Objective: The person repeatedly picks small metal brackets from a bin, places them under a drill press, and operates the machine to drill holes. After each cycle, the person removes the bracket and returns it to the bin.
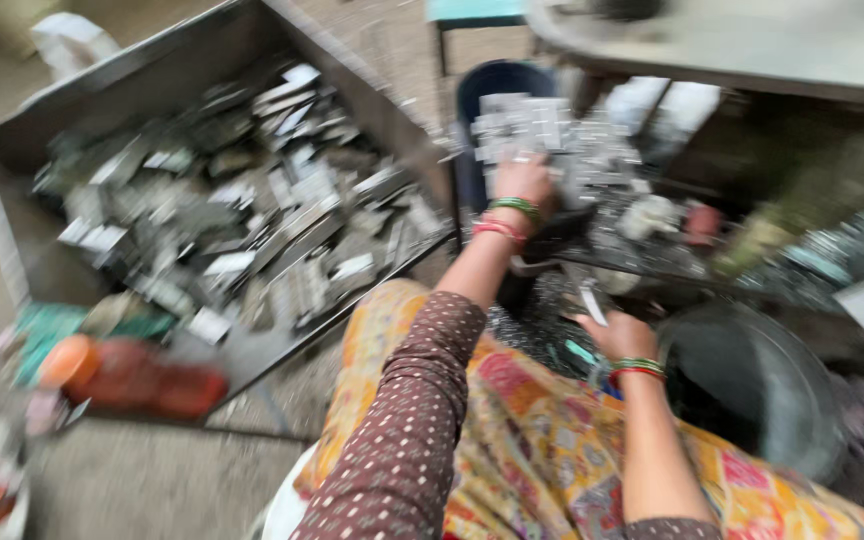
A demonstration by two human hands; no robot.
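The picture is blurred by motion. My left hand [524, 180] reaches forward onto a stack of flat grey metal stampings [552, 140] piled over a dark blue bucket [497, 85]; the fingers rest on or around the pieces. My right hand [617, 335] sits lower, close to my lap, and pinches a small thin pale piece [592, 305]. Green and red bangles circle both wrists. A yellow and orange patterned cloth [542, 440] covers my knees.
A large grey metal tray [152, 80] heaped with several metal pieces lies to the left. A dark round basin [752, 380] stands at the right. An orange-capped bottle [122, 375] lies at the lower left. A workbench [752, 45] runs along the top right.
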